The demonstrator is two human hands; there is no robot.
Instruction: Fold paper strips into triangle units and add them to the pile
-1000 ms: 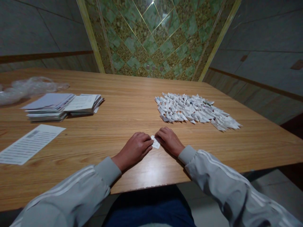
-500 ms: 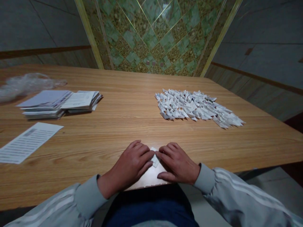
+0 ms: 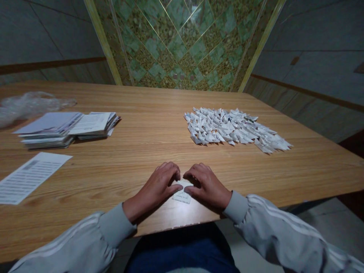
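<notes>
A small folded piece of paper (image 3: 182, 196) with print on it lies at the table's near edge, between my two hands. My left hand (image 3: 161, 185) grips its left side, the thumb on top and the fingers curled behind the far edge. From the right, my right hand (image 3: 207, 185) holds it in the same way, its thumb pressed on the paper close to the other thumb. The fingertips are partly hidden behind the thumbs and the paper's far edge.
Many small folded white paper pieces (image 3: 227, 127) cover the table (image 3: 148, 125) at the right. Stacks of paper sheets (image 3: 48, 131) stand at the left, with a printed sheet (image 3: 34, 176) in front and a clear plastic bag (image 3: 28, 106) behind. A tiled wall (image 3: 182, 45) rises beyond.
Both thumbs have come onto the paper and the fingers have moved to its far side. More of the folded paper's near part now shows. The view has shifted slightly.
</notes>
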